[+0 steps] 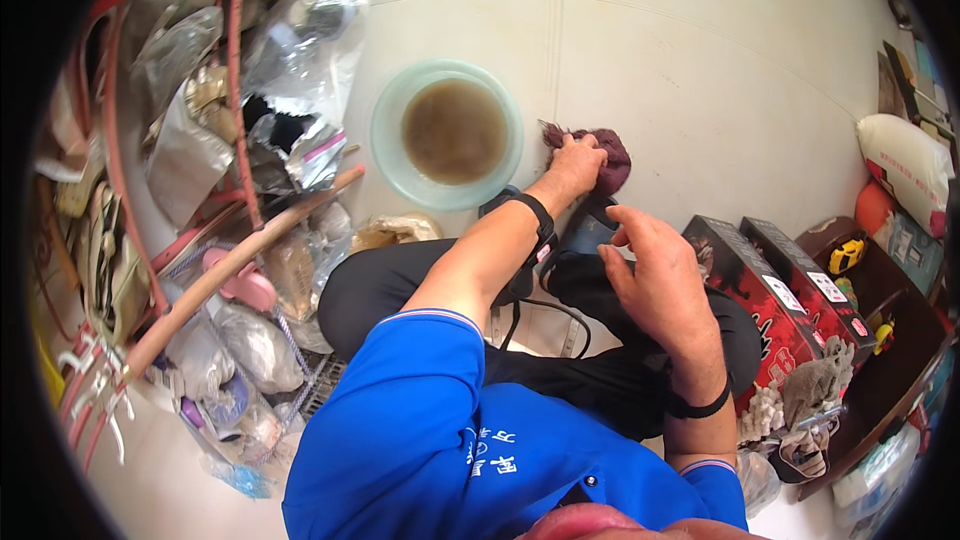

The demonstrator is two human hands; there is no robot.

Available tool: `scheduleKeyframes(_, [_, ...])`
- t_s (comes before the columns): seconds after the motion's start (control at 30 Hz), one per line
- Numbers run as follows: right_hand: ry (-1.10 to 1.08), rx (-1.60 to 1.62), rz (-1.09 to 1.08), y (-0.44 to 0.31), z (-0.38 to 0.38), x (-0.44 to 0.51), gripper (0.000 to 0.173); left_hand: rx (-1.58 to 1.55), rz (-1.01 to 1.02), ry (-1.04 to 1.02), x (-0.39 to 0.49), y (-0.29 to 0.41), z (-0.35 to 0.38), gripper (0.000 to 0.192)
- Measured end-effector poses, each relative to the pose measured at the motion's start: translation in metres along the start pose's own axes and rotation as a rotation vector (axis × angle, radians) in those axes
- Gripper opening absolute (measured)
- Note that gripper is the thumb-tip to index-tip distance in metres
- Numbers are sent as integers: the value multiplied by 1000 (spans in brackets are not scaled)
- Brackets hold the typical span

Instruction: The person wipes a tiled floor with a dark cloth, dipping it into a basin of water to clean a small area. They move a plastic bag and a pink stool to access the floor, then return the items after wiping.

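Note:
My left hand (577, 163) grips a dark maroon cloth (616, 163) pressed against the pale floor, its fingers over the bunched fabric. To the left of the cloth stands a translucent pale green plastic basin (386, 135) of murky brown water (455, 132). My right hand (651, 262) is raised over my knee with its fingers apart and nothing in them. Below the cloth, a dark shoe (591, 231) shows partly between my two hands. Each wrist bears a black band.
Red and black boxes (780, 315) and a dark brown tray (919, 307) stand at my right, with a white sack (904, 161) beyond. At my left are a red metal rack (238, 90), a wooden pole (240, 270) and several plastic bags (259, 345).

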State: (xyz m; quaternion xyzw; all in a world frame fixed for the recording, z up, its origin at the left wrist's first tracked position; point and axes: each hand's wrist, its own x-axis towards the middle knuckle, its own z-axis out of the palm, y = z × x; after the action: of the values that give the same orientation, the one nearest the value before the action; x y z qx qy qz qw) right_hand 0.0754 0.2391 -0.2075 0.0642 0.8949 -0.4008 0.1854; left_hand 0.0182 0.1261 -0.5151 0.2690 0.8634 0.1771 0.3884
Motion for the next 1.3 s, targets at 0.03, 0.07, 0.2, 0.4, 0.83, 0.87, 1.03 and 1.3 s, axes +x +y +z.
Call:
scheduleKeyframes(0.03, [8,-11,-5,-3,-1,-2,38,-34,2,22,-8,0,-4,37])
scheduleKeyframes(0.07, [16,-12,-7,-6,-3,-3,38,-43,66,28,-15,0,-12,37])
scheduleKeyframes(0.2, [68,44,-17,-16,-10,-5,34,-164,74,154,-41,13,-57,38])
scheduleKeyframes(0.4, [416,144,-149,-1,-2,-1,36,-488,75,434,-94,36,-123,45])
scheduleKeyframes(0.83, [238,842,-222,-11,39,-35,72,-1402,485,284,-230,110,-183,42])
scheduleKeyframes(0.87, [282,1006,-120,-18,47,-35,68,-1418,434,246,-237,109,-184,46])
scheduleKeyframes(1.03, [382,1349,144,-17,67,-31,41,-1459,274,36,-263,99,-185,68])
scheduleKeyframes(1.3, [458,1176,201,97,13,69,30,-737,180,104,-256,66,-217,71])
